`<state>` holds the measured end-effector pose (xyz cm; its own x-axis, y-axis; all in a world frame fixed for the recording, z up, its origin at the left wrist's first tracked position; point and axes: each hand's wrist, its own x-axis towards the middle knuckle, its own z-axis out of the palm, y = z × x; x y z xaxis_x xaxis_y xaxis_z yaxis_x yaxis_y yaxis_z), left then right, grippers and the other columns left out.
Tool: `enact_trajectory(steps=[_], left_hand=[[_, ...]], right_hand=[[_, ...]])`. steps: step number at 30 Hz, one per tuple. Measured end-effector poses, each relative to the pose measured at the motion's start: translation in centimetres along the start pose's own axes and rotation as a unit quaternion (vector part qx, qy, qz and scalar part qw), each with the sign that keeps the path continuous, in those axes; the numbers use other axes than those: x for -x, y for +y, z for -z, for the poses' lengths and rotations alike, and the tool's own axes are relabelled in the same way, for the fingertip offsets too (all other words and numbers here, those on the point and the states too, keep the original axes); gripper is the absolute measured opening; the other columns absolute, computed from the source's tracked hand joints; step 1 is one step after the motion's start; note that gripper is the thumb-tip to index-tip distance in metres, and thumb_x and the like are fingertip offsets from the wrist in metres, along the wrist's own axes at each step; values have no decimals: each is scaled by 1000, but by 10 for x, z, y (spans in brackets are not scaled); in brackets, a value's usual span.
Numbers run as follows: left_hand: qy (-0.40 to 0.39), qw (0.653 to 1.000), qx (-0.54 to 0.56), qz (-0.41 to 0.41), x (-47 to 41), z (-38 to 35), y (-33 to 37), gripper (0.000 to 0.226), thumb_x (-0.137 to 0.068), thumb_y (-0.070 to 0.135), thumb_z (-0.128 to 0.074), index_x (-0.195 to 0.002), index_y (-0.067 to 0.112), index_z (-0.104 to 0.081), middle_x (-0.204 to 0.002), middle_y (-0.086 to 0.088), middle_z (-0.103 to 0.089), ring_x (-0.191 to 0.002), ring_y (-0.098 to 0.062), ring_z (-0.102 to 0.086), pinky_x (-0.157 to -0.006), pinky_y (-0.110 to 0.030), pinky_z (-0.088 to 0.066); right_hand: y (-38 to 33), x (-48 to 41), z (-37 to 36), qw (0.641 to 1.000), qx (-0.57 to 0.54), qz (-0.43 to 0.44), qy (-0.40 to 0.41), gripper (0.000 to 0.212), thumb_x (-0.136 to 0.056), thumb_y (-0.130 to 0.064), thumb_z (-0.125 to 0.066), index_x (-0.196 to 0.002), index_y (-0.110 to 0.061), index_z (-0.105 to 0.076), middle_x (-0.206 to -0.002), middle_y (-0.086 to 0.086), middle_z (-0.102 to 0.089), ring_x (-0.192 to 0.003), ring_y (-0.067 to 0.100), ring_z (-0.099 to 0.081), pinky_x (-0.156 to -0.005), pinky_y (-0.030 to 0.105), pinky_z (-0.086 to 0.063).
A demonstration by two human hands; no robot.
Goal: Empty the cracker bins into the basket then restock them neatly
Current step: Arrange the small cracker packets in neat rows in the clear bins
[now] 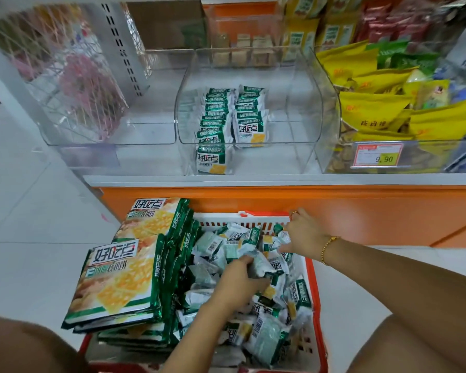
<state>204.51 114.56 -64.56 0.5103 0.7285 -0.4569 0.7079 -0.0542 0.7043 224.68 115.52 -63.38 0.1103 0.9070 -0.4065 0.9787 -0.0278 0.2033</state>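
Both hands are working inside the red basket (314, 267), which is sitting on the floor in front of the orange shelf base (280, 200).

Left grip (240, 281): fingers curled down and clamped on a small cracker packet (261, 265) in the loose pile of small packets (264, 335) filling the basket.

Right grip (301, 235): reaching into the far end of the basket, just beyond the left grip. Fingers are pointing down among the packets, motion-blurred, so I cannot tell whether they are apart or closed on anything. A ring and a gold bracelet (327, 249) are showing on that hand and wrist.

To the left of both grips, stacks of large flat cracker bags (116, 281) are lying over the basket's left side.

Up and beyond the grips, on the white shelf (280, 180), the middle clear bin (248, 114) is holding two neat rows of small packets (226, 122), left-of-centre; the rest of that bin is bare. The clear bin left of it (113, 103) is showing no packets. The bin to the right is holding yellow snack bags (374, 109) behind a price tag (377, 154) reading 9.90.
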Motion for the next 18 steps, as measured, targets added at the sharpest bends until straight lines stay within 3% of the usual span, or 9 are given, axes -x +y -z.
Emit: enact_trajectory(steps=[2,3,5,7,9,11,14,18], left_hand=[[-18,987,158,31,-2,15,2,38,-84,30,-70,-114,9,-58,-103,-9,-65,-85,-18,-61,-70,-22,-47],[-38,962,265,53,-2,23,3,39,-86,25,-68,-118,5,-59,-112,-14,-66,-95,-22,-64,-77,-24,-52],[-76,880,463,74,3,38,7,34,-89,16,-63,-118,-1,-59,-120,-23,-63,-104,-31,-61,-84,-29,-56],[-89,805,583,71,9,49,11,33,-85,12,-59,-115,-2,-56,-115,-24,-63,-103,-33,-59,-84,-35,-56],[-89,766,634,61,14,54,14,33,-82,11,-58,-112,-1,-55,-108,-22,-66,-96,-33,-64,-78,-37,-59],[-81,762,640,57,19,56,16,37,-80,11,-60,-114,-3,-55,-110,-23,-67,-91,-31,-67,-71,-34,-60],[-64,776,624,63,23,55,17,39,-82,11,-61,-118,-5,-56,-115,-25,-65,-99,-33,-66,-75,-35,-60],[-54,773,626,93,22,52,16,27,-91,5,-55,-117,-4,-57,-114,-23,-66,-114,-38,-58,-81,-40,-56]], right_hand=[[-5,-1,-3,1000,7,0,9,72,-81,-74,-47,-117,-14,-67,-134,7,-49,-124,25,-34,-99,36,-32],[-6,-1,-4,1000,6,1,20,66,-84,-69,-49,-115,-14,-67,-132,7,-51,-122,25,-35,-98,36,-32],[-7,0,-4,999,-3,-5,35,51,-90,-57,-51,-111,-14,-66,-126,7,-55,-118,24,-39,-95,35,-34],[-7,1,1,998,-42,-18,40,40,-92,-48,-52,-103,-12,-65,-118,8,-58,-113,24,-45,-89,34,-39],[-6,3,11,994,-95,-31,45,35,-92,-44,-56,-101,-10,-63,-114,9,-59,-105,23,-53,-77,31,-43],[-7,8,24,987,-143,-41,62,36,-91,-44,-58,-102,-9,-60,-110,8,-59,-92,21,-57,-66,29,-43],[-8,24,48,981,-154,-33,116,36,-92,-44,-55,-106,-11,-53,-104,6,-59,-80,19,-52,-54,28,-34],[-13,58,71,942,-191,22,277,32,-93,-36,-55,-120,-18,-55,-108,2,-62,-87,20,-61,-65,31,-48]])
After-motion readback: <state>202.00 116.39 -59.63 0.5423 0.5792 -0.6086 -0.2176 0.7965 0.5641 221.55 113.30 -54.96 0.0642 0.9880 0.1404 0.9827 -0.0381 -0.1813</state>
